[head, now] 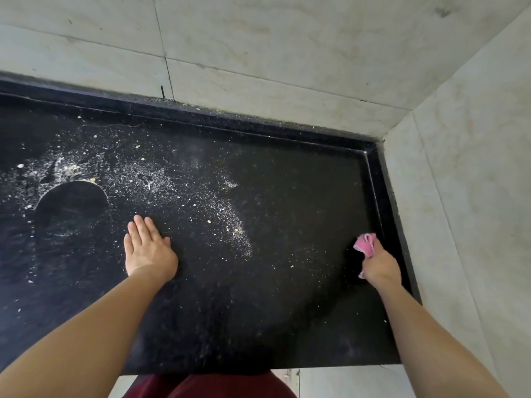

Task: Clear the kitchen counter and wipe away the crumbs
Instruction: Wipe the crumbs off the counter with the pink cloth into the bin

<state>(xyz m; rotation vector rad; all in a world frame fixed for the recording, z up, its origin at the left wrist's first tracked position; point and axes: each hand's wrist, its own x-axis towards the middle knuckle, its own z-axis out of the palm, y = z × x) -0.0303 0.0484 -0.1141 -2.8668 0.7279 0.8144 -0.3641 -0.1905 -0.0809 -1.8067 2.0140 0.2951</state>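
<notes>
Cloth [365, 244], pink, crumpled: gripped in your right hand [380, 268], bunched above the fist, at the right rim of the counter [287, 182]; left hand [149, 251] flat, outstretched, among crumbs [172, 182].

Rear wall [287, 38]: large pale stone-look tiles, faintly veined and stained, with thin dark grout lines. Right side wall [474, 168]: same tile, meeting the rear wall at an inside corner. Floor [344, 383]: pale tile, narrow strip visible. Lighting: soft, even.
</notes>
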